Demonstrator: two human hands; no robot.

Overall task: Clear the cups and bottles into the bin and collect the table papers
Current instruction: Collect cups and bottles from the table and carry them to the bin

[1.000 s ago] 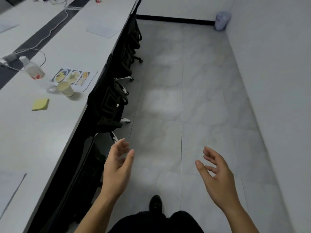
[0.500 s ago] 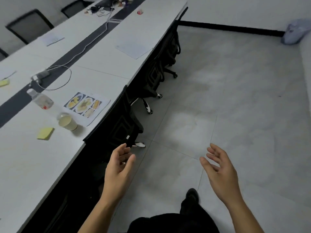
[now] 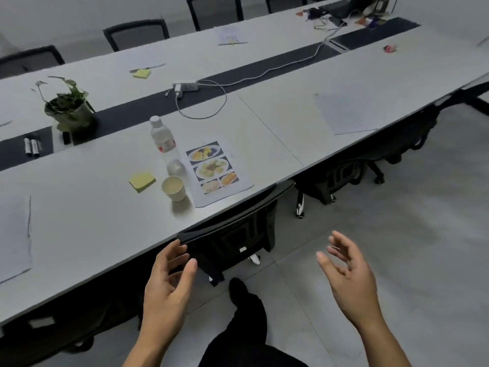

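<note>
A paper cup (image 3: 173, 188) stands near the front edge of the long white table (image 3: 87, 221). Behind it a clear plastic bottle (image 3: 166, 144) with a red label lies tilted. A printed sheet with food photos (image 3: 215, 172) lies to the right of both. Plain papers lie at the right (image 3: 344, 113), the left edge (image 3: 13, 238) and the far side (image 3: 230, 35). My left hand (image 3: 169, 284) hovers open just below the table edge, in front of a chair back. My right hand (image 3: 349, 276) is open over the floor. Both hold nothing.
Black chairs (image 3: 238, 234) are tucked under the near side of the table. Yellow sticky pads (image 3: 142, 180), a potted plant (image 3: 69, 108), a white charger with cable (image 3: 186, 87) and markers (image 3: 31, 146) sit on the table. Clutter lies at the far right end.
The view has swung left from the floor toward the table, so the cup, bottle and food sheet are now ahead. Both hands stay open and empty.
</note>
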